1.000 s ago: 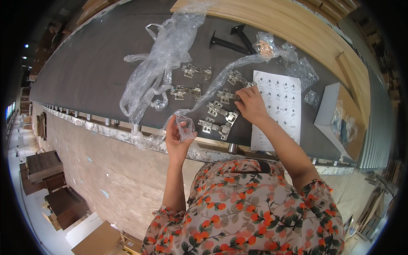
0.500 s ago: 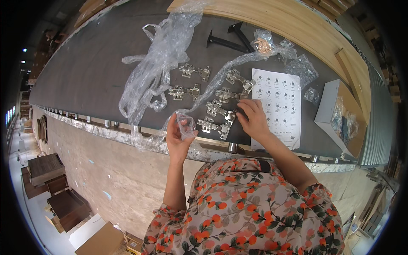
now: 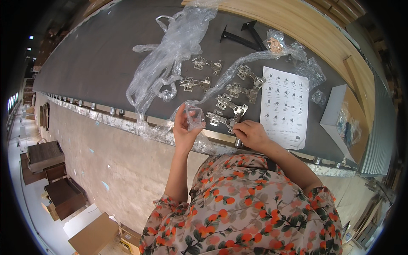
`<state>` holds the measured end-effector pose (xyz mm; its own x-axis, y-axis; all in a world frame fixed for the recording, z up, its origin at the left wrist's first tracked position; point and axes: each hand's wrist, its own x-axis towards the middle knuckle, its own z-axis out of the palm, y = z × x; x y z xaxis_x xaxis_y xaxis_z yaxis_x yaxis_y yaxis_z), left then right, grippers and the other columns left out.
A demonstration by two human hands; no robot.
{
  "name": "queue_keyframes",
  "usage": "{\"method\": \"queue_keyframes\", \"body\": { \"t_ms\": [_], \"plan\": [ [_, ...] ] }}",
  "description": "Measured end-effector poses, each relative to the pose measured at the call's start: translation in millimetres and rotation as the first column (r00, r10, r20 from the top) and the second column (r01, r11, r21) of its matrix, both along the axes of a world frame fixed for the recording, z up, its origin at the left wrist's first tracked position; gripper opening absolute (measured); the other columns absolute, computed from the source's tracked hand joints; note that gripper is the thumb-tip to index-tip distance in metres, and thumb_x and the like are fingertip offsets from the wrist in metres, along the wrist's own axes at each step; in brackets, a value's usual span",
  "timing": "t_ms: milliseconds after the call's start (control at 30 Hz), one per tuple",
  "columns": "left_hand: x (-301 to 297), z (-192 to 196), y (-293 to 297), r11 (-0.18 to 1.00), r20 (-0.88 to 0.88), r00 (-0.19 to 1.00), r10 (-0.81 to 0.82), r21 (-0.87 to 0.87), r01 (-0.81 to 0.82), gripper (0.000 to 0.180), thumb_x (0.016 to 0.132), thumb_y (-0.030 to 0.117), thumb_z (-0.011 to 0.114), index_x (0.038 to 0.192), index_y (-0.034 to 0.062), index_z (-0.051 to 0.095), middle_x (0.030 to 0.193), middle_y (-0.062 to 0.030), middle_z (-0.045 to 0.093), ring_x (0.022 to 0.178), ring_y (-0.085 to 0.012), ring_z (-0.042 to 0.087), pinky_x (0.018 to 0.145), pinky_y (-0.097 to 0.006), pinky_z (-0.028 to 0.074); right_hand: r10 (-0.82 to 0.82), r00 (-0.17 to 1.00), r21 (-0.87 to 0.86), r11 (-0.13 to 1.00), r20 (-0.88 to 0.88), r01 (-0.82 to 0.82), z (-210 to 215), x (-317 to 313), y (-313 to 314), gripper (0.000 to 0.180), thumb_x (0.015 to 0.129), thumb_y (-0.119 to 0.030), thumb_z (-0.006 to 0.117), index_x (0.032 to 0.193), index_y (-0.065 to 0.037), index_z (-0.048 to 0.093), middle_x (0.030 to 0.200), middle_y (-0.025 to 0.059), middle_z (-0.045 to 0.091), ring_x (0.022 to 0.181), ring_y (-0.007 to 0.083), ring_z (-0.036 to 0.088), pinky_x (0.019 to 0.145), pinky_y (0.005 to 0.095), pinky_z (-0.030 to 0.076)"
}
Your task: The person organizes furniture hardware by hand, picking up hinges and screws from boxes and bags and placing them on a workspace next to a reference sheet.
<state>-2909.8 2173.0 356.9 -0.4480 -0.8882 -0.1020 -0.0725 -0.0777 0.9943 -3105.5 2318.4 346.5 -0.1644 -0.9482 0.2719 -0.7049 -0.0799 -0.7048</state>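
My left hand [image 3: 186,129] is closed on the near end of a long clear plastic bag [image 3: 195,118], its mouth held partly spread. The bag's narrow body runs away to the far right. My right hand [image 3: 254,137] pinches the cup end of the nearest metal cabinet hinge [image 3: 217,119], which lies on the dark table. Just beyond it rests a second hinge [image 3: 227,102]. Farther off are more hinges, including one at the left [image 3: 194,84] and one at the back [image 3: 206,64].
Crumpled plastic wrap [image 3: 163,59] spreads at the left. A printed parts sheet [image 3: 284,108] lies right of the hinges, before an open cardboard box [image 3: 346,121] with bagged parts. Black brackets [image 3: 242,39], a bag of wooden dowels [image 3: 275,44] and wooden boards [image 3: 293,27] are at the back.
My right hand has come nearer to me and its fingers have closed on the nearest hinge. My left hand still holds the bag's mouth. The whole view has shifted slightly.
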Motion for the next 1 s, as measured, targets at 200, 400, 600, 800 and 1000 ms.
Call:
{"method": "queue_keyframes", "body": {
  "t_ms": [200, 400, 600, 800, 1000],
  "plan": [
    [8, -5, 2, 1.000, 0.017, 1.000, 0.015, 0.007, -0.015, 0.085, 0.064, -0.007, 0.076, 0.136, 0.0053, 0.034, 0.108, -0.0105, 0.059, 0.095, -0.0174, 0.060, 0.083, -0.030, 0.050, -0.090, 0.996, 0.000, 0.996, 0.003, 0.090, 9, -3, -4, 0.010, 0.077, -0.012, 0.066, 0.086, -0.007, 0.061, 0.078, 0.0088, 0.063, 0.074, 0.0278, 0.061, 0.062, 0.0372, 0.050],
    [13, -10, 1, 1.000, 0.004, 1.000, 0.025, 0.003, -0.025, 0.084, 0.065, -0.007, 0.076, 0.137, 0.0056, 0.034, 0.107, -0.0102, 0.059, 0.095, -0.0174, 0.060, 0.084, -0.030, 0.049, -0.180, 0.983, 0.002, 0.984, 0.013, 0.180, 12, -11, -11, 0.020, 0.077, -0.013, 0.069, 0.094, -0.006, 0.061, 0.094, 0.0123, 0.061, 0.077, 0.0286, 0.061, 0.065, 0.0354, 0.051],
    [15, -9, 0, 0.999, 0.001, 0.999, 0.032, 0.002, -0.032, 0.086, 0.063, -0.007, 0.076, 0.137, 0.0047, 0.033, 0.107, -0.0121, 0.057, 0.094, -0.0188, 0.060, 0.081, -0.030, 0.051, -0.225, 0.973, 0.091, 0.971, 0.057, 0.219, 8, -17, -16, 0.027, 0.079, -0.013, 0.068, 0.102, -0.005, 0.059, 0.101, 0.0127, 0.059, 0.070, 0.0238, 0.063, 0.063, 0.0328, 0.052],
    [16, -11, 1, 1.000, -0.008, 1.000, 0.028, 0.010, -0.028, 0.085, 0.065, -0.007, 0.076, 0.137, 0.0054, 0.033, 0.108, -0.0108, 0.058, 0.096, -0.0182, 0.060, 0.084, -0.030, 0.050, -0.221, 0.975, 0.124, 0.968, 0.021, 0.217, 6, -17, -19, 0.033, 0.080, -0.015, 0.067, 0.109, -0.004, 0.057, 0.108, 0.0128, 0.058, 0.070, 0.0235, 0.062, 0.064, 0.0331, 0.052],
    [13, -8, -1, 1.000, 0.014, 1.000, 0.025, 0.009, -0.025, 0.085, 0.064, -0.007, 0.076, 0.137, 0.0060, 0.034, 0.107, -0.0100, 0.059, 0.096, -0.0182, 0.060, 0.084, -0.030, 0.050, -0.210, 0.977, 0.193, 0.957, -0.047, 0.215, 10, -18, -35, 0.036, 0.082, -0.021, 0.064, 0.114, -0.007, 0.055, 0.110, 0.0128, 0.058, 0.076, 0.0287, 0.063, 0.066, 0.0365, 0.051]
  ]
}}
